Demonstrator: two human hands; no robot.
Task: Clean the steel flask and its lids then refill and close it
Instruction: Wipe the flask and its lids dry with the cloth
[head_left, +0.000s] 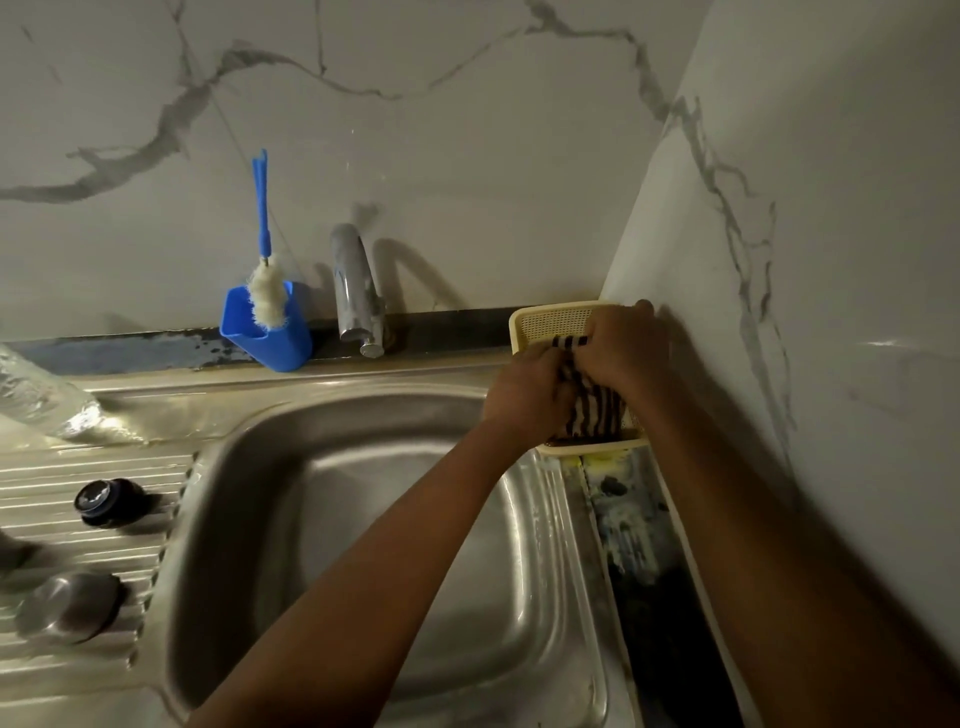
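Note:
Both my hands are at the far right of the sink, over a cream plastic basket (550, 319) in the corner. My left hand (527, 395) and my right hand (626, 348) grip a striped dark-and-light cloth (595, 410) that lies in the basket. On the ribbed draining board to the left sit a dark inner lid (104, 500) and a steel cup lid (72, 605), standing apart. The steel flask itself is not clearly in view.
The steel sink basin (363, 519) is below my arms. A chrome tap (356, 291) stands behind it. A blue cup (265, 332) holds a blue-handled bottle brush (265, 260). A clear plastic bottle (41, 389) lies at the far left. Marble walls close in the back and right.

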